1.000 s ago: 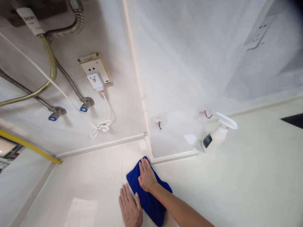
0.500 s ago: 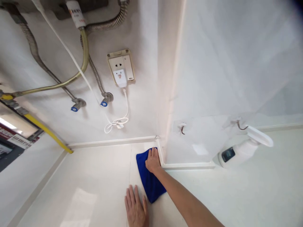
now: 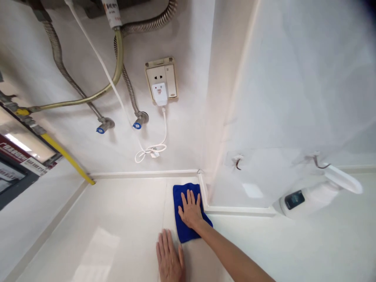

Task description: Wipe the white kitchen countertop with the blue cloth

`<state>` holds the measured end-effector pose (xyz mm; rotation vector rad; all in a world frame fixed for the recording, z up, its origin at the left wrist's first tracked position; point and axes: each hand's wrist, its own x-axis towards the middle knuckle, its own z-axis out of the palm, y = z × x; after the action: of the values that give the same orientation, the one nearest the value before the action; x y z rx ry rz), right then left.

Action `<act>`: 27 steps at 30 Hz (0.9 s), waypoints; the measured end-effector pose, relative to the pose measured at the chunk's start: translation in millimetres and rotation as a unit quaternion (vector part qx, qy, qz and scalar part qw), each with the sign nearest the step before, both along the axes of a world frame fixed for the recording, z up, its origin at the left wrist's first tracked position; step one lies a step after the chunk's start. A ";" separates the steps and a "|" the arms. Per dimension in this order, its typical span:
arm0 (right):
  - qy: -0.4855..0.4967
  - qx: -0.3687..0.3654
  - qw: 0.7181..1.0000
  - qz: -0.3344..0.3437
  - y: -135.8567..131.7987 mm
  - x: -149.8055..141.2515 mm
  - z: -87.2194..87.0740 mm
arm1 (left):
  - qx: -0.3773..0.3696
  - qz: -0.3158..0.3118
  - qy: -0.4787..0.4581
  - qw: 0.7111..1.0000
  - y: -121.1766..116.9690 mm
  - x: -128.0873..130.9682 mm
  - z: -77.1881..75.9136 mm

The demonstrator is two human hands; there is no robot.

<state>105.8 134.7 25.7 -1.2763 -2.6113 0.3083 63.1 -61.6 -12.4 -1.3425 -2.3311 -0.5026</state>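
Note:
A blue cloth (image 3: 181, 227) lies flat on the white counter (image 3: 117, 223), pushed into the corner beside a jutting wall column. My right hand (image 3: 190, 209) presses down on it with fingers stretched out and together, palm flat. My left hand (image 3: 169, 258) rests flat on the bare counter just in front of the cloth, fingers extended, holding nothing.
On the back wall hang a socket with a white plug (image 3: 160, 93) and coiled cable, two blue-handled valves (image 3: 101, 129) with metal hoses, and a yellow pipe (image 3: 67, 158). A white device with a dish-like top (image 3: 317, 192) lies on the counter at right, near two wall hooks.
My right hand slid the blue cloth forward into the corner by the column, then drew it slightly back. The view shifted right. My left hand stayed flat on the counter.

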 end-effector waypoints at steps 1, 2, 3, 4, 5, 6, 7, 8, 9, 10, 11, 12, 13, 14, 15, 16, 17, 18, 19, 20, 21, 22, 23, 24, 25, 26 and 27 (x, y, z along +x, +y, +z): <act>-0.003 0.002 1.000 -0.021 6.2 -7.7 0.8 | -0.001 -0.001 -0.005 1.000 0.1 -0.3 -0.7; -0.007 0.005 0.999 -0.037 13.0 -14.3 1.3 | -0.003 -0.002 -0.012 1.000 0.3 -0.6 -1.7; -0.012 0.009 0.999 -0.048 20.1 -19.6 1.4 | -0.005 -0.002 -0.019 1.000 0.7 -0.8 -2.5; -0.017 0.014 0.998 -0.053 27.4 -23.4 1.3 | -0.008 -0.002 -0.026 1.000 1.0 -0.9 -3.2; -0.024 0.019 0.998 -0.053 34.6 -26.0 1.0 | -0.011 -0.002 -0.032 0.999 1.3 -0.8 -3.6; -0.031 0.024 0.998 -0.050 41.5 -27.6 0.7 | -0.013 -0.001 -0.038 0.999 1.6 -0.5 -3.6; -0.038 0.027 0.998 -0.046 48.0 -28.8 0.5 | -0.016 0.000 -0.043 0.999 1.7 -0.2 -3.4; -0.045 0.030 0.998 -0.042 53.8 -29.8 0.6 | -0.018 0.000 -0.047 0.999 1.8 0.2 -2.9; -0.053 0.031 0.997 -0.040 59.0 -31.1 1.0 | -0.020 0.000 -0.050 0.999 1.7 0.6 -2.3; -0.059 0.031 0.997 -0.039 63.5 -32.8 1.6 | -0.022 0.000 -0.051 0.998 1.6 1.0 -1.6; -0.066 0.030 0.997 -0.041 67.2 -34.8 2.5 | -0.025 0.002 -0.052 0.998 1.4 1.4 -1.0; -0.071 0.028 0.996 -0.043 70.3 -37.0 3.6 | -0.028 0.003 -0.050 0.998 1.1 1.7 -0.4; -0.076 0.025 0.996 -0.046 72.9 -39.2 4.9 | -0.032 0.004 -0.049 0.998 1.0 1.8 0.1; -0.079 0.022 0.995 -0.049 75.1 -41.0 6.3 | -0.035 0.005 -0.048 0.998 0.8 1.9 0.5; -0.082 0.019 0.995 -0.051 77.0 -42.2 7.7 | -0.037 0.007 -0.049 0.998 0.7 2.0 0.7; -0.084 0.016 0.995 -0.051 78.6 -42.5 9.1 | -0.039 0.008 -0.050 0.998 0.6 2.1 0.9; -0.085 0.014 0.995 -0.051 80.0 -41.9 10.4 | -0.040 0.009 -0.050 0.998 0.5 2.2 0.9; -0.087 0.013 0.995 -0.049 80.9 -40.5 11.6 | -0.040 0.010 -0.049 0.998 0.3 2.3 0.9; -0.089 0.012 0.995 -0.045 81.2 -38.7 12.5 | -0.041 0.010 -0.049 0.998 0.0 2.6 0.8; -0.091 0.012 0.995 -0.042 80.5 -36.8 13.2 | -0.041 0.009 -0.047 0.998 -0.3 2.9 0.9; -0.095 0.013 0.995 -0.039 78.6 -35.2 13.7 | -0.041 0.008 -0.047 0.998 -0.6 3.1 1.0; -0.099 0.012 0.994 -0.037 75.0 -34.0 13.8 | -0.038 0.006 -0.049 0.998 -0.9 3.4 1.3; -0.105 0.012 0.994 -0.037 69.5 -33.4 13.7 | -0.034 0.005 -0.053 0.998 -1.3 3.6 1.6; -0.110 0.011 0.993 -0.038 61.9 -33.1 13.2 | -0.029 0.006 -0.058 0.998 -1.7 3.8 2.0; -0.114 0.010 0.993 -0.039 52.4 -32.8 12.3 | -0.024 0.007 -0.063 0.998 -2.2 3.8 2.3; -0.116 0.009 0.992 -0.040 41.1 -32.2 11.2 | -0.019 0.008 -0.067 0.998 -2.7 3.8 2.3; -0.115 0.009 0.993 -0.039 28.7 -30.9 9.9 | -0.014 0.008 -0.068 0.998 -3.3 3.6 2.0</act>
<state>74.9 163.4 35.5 -1.4836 -2.7333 0.1316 66.7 -64.9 -10.3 -1.3402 -2.4649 -0.5737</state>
